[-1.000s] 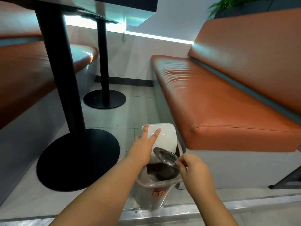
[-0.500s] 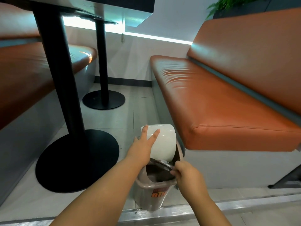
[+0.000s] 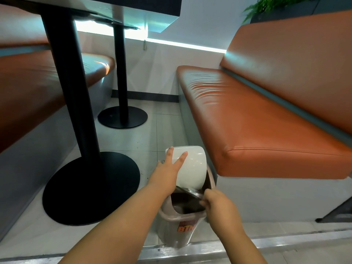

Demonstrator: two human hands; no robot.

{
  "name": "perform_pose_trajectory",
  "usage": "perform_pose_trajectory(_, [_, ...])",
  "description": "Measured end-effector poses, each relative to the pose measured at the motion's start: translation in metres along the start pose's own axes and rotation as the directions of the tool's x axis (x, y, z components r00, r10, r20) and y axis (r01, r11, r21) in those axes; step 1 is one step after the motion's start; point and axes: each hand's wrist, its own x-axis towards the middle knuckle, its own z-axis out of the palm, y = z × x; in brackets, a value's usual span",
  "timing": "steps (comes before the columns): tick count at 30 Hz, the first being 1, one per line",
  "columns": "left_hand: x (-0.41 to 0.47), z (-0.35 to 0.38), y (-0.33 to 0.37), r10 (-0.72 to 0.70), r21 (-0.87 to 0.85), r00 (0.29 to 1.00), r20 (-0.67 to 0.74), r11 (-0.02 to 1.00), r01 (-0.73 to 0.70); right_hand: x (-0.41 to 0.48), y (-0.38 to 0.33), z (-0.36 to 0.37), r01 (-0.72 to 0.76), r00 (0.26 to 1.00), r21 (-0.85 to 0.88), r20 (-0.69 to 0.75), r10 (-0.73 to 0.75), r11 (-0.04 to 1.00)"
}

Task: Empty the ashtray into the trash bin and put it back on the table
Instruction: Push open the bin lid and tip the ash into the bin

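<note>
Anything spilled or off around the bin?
Small dark specks lie on the floor tiles left of the trash bin, possibly spilled ash. The white swing lid is tipped open only because the left hand holds it.

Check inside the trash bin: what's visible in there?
The trash bin has its white lid pushed back by the left hand. The right hand tips the metal ashtray into the opening. Interior is dark; contents cannot be made out.

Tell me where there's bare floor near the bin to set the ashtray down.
Free: pale tiles between the near black table base and the bin, and between both bases and the orange bench. Crowded: the bin's mouth, where the left hand holds the lid and the right hand tips the ashtray.
</note>
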Motion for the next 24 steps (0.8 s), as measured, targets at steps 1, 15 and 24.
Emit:
perform_pose_trajectory(1, [0.000,0.000,0.001,0.000,-0.002,1.000,0.004,1.000,0.000,0.001,0.000,0.000,0.004,1.000,-0.018,0.015,-0.003,1.000])
perform_pose_trajectory(15, [0.000,0.001,-0.002,0.000,-0.006,1.000,0.001,1.000,0.000,-0.009,0.003,-0.005,0.055,0.979,0.017,-0.196,-0.051,0.998])
perform_pose_trajectory(24, [-0.002,-0.002,-0.001,0.032,0.027,0.999,0.012,0.999,-0.032,-0.011,0.003,0.003,0.062,0.998,-0.108,0.032,-0.059,0.992])
